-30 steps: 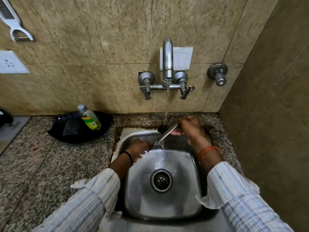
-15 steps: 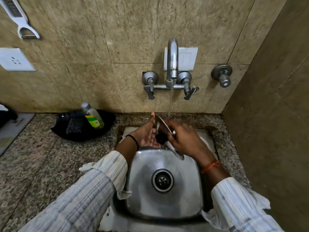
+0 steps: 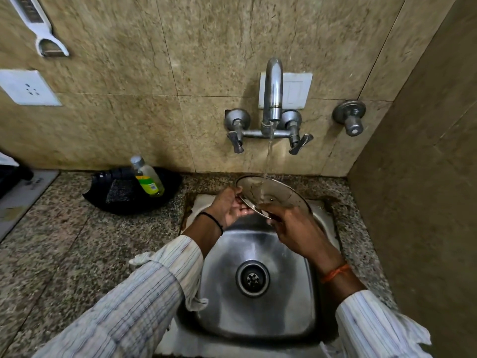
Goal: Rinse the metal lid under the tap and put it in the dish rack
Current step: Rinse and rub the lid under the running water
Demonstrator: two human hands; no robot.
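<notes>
Centre of frame, above the sink [image 3: 258,319]: the metal lid [image 3: 273,193] sits tilted under the tap [image 3: 273,99] stream — left hand [image 3: 228,206] curls round its left rim, right hand [image 3: 296,229] apparently pinches its near edge.

Both arms reach forward, striped sleeves pushed up. Left hand [image 3: 228,206] pinches the lid [image 3: 271,195] at its left rim; right hand [image 3: 296,228] grips its near edge.
</notes>
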